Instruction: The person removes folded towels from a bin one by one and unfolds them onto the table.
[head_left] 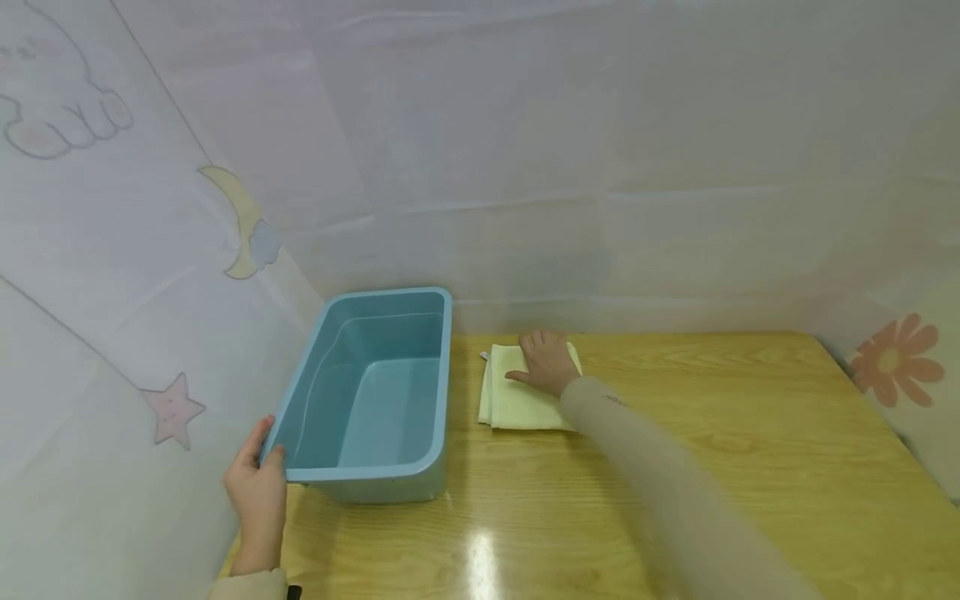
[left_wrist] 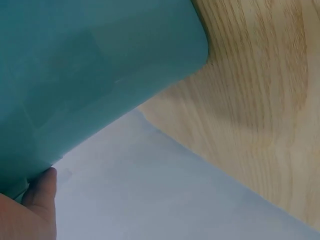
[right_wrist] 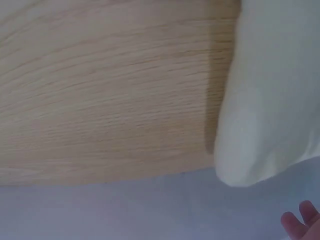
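A blue-grey plastic bin (head_left: 433,482), its inside bare, stands at the left of the wooden table. My left hand (head_left: 255,492) grips its near left corner, thumb over the rim and fingers on the outer side. In the left wrist view the bin's outer wall (left_wrist: 100,65) fills the upper left, with part of the left hand (left_wrist: 35,215) at its edge. Right of the bin lies a folded pale yellow towel (head_left: 517,407) with a small white tag. My right hand (head_left: 547,364) rests on top of it, fingers spread. Two fingertips (right_wrist: 290,222) show beside the towel (right_wrist: 275,95) in the right wrist view.
The wooden table (head_left: 750,433) extends to the right of the towel. Its back edge meets a pale fabric backdrop (head_left: 600,167). On the left hangs a printed sheet (head_left: 97,333) with a moon and a star, close to the bin.
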